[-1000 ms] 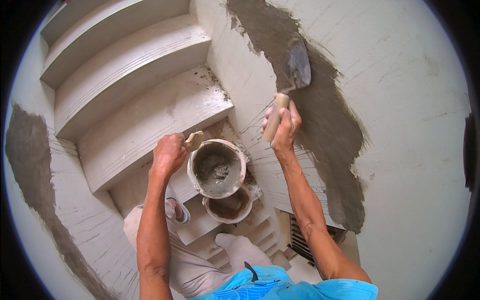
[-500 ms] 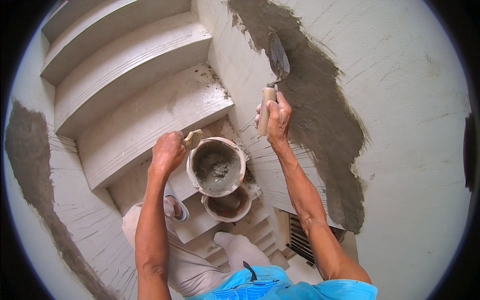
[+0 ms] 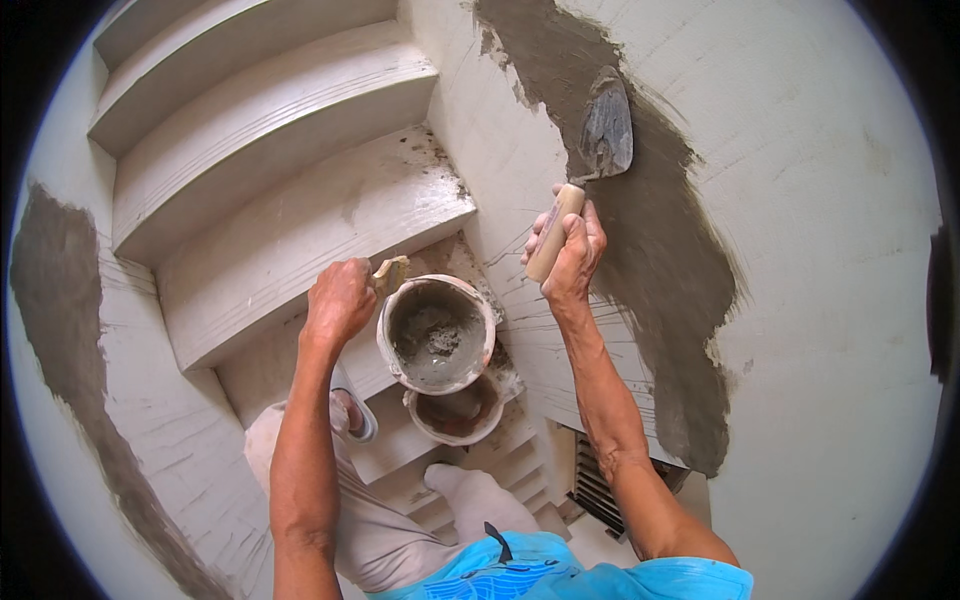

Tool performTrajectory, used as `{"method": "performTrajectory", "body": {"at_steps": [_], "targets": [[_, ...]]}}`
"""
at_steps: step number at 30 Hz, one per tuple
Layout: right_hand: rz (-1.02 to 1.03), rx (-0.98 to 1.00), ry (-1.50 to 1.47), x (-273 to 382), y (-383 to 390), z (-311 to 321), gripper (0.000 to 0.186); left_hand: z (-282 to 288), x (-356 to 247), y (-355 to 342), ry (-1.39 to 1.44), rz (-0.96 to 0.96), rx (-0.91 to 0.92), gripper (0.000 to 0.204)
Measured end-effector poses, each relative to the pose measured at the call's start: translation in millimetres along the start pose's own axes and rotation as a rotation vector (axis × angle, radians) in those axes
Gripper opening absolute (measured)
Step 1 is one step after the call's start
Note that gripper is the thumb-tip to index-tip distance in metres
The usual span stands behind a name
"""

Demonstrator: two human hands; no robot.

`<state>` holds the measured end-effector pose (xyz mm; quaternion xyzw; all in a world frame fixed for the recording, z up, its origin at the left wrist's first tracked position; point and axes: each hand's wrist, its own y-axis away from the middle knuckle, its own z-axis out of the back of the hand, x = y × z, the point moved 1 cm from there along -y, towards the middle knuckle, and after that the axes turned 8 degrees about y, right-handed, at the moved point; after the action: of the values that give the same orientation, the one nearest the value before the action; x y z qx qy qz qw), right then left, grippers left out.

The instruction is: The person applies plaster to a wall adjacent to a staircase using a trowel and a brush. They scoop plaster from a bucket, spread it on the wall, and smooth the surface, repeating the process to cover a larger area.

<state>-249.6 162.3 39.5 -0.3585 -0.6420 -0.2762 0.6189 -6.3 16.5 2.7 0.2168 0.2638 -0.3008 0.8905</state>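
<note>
My right hand [image 3: 575, 255] is closed around the pale handle of a trowel [image 3: 607, 128]. The trowel's grey blade lies over a band of wet grey mortar [image 3: 650, 235] on the right wall. My left hand [image 3: 342, 298] is closed on a short, pale-yellow, brush-like thing [image 3: 392, 270], its kind partly hidden by the fingers. That hand is just left of the rim of a bucket [image 3: 383, 345], inside which grey mortar [image 3: 437, 335] lies. Under and partly behind this bucket stands a second bucket [image 3: 487, 432] with a little dark mix in it.
Pale curved stairs [image 3: 290, 210] climb at the upper left, and more steps lie below the buckets. Another mortar band [image 3: 60, 280] runs down the left wall. A dark grille [image 3: 597, 485] sits low by my right forearm. My feet stand among the steps.
My right hand and the trowel have moved right, and the blade has turned to show more of its face. My left hand has barely shifted.
</note>
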Motion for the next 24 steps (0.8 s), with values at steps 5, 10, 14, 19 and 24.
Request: {"method": "performTrajectory", "body": {"at_steps": [5, 10, 14, 19, 24], "targets": [[0.003, 0.079, 0.144, -1, -13, -11, 0.024, -1, -1, 0, 0.041, 0.020, -0.010, 0.022], [0.011, 0.088, 0.151, -8, -51, -20, 0.021, -1, -4, 0, 0.046, -0.002, 0.005, 0.021], [0.037, 0.033, 0.070, -18, -42, -19, 0.025, -1, -4, 2, 0.061, -0.034, -0.052, 0.017], [0.090, -0.038, -0.063, -27, -4, -15, 0.039, 2, 4, 4, 0.045, -0.046, -0.081, 0.017], [0.062, 0.045, 0.042, -25, -18, -19, 0.041, 1, 0, 2, 0.065, -0.027, -0.068, 0.017]]}}
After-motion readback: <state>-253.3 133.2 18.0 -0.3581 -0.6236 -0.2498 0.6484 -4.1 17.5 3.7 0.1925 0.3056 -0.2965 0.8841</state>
